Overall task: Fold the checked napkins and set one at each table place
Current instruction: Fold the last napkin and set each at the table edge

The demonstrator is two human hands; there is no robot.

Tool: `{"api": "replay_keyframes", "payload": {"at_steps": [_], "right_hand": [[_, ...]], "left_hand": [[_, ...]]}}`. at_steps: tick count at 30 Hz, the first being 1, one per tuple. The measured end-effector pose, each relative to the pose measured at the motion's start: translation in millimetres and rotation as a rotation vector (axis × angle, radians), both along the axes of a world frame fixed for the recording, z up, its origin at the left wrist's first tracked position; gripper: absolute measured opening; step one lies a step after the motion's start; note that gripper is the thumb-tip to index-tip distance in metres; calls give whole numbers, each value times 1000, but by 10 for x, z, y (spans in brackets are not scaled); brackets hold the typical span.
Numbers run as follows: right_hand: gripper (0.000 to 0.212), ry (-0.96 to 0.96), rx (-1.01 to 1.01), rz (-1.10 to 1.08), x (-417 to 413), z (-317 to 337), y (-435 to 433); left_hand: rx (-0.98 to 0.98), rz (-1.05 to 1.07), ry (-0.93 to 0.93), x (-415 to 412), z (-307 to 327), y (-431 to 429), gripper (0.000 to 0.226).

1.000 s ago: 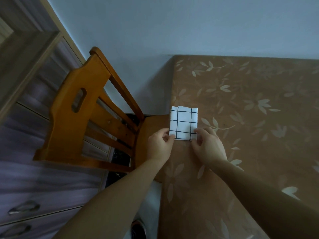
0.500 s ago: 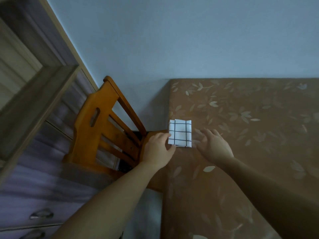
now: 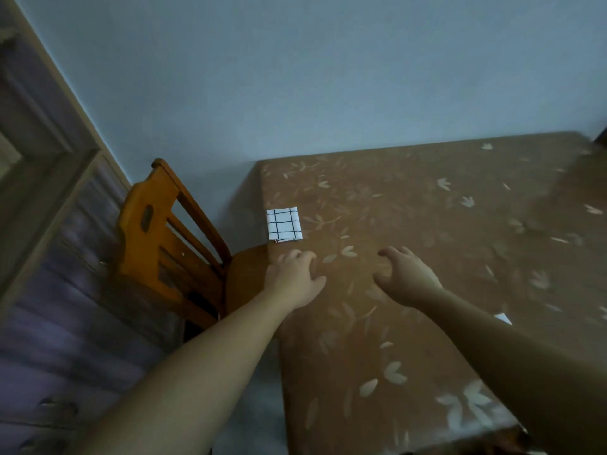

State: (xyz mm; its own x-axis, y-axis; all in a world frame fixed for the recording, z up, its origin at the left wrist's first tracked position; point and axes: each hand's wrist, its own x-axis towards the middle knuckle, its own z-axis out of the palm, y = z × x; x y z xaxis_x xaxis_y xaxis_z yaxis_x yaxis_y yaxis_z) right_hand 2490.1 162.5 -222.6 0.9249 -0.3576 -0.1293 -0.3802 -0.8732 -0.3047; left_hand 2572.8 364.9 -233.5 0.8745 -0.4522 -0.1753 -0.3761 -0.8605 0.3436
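Both hands are off the napkin now and drawn back toward the body, where a moment ago they were at its near edge. The checked napkin (image 3: 284,223) lies on its own, folded into a small neat rectangle. It sits at the left edge of the table (image 3: 427,218), right in front of the wooden chair (image 3: 154,224).

The left hand (image 3: 292,277) hangs over the table's near-left edge, fingers loosely curled and holding nothing. The right hand (image 3: 405,274) hovers beside it over the flowered cloth, likewise loose and empty. The two hands are apart, with bare cloth between them. Whether either one touches the cloth, I cannot tell.

So that looks like one place served: folded and set by its chair. What's left is the other places, and none shows a napkin from here. A small white corner (image 3: 503,318) peeks out past the right forearm. It may be another napkin, but too little shows to say.
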Motion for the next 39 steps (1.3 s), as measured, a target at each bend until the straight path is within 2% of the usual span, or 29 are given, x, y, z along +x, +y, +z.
{"api": "replay_keyframes", "payload": {"at_steps": [11,17,23,29,34,39], "right_hand": [[46,-82,40,-52,-1786,141,-1023],[39,-96,68,-43,-2660,243,-1729],[44,-69,73,-37,-2928,215,-2116],[45,-23,82,-56,-3058,-151,-2364],[44,26,139,-20,-2989,-523,-2639],[44,37,229,-20,-2816,-938,-2860]], "left_hand": [[-185,32,27,-1596,353,-953,48],[-208,67,50,-2524,472,-1609,47],[-232,79,80,-2896,386,-2016,42],[-280,112,188,-3051,-6,-2418,37],[-320,244,274,-3194,-350,-2692,33],[-513,519,300,-3158,-726,-2938,30]]}}
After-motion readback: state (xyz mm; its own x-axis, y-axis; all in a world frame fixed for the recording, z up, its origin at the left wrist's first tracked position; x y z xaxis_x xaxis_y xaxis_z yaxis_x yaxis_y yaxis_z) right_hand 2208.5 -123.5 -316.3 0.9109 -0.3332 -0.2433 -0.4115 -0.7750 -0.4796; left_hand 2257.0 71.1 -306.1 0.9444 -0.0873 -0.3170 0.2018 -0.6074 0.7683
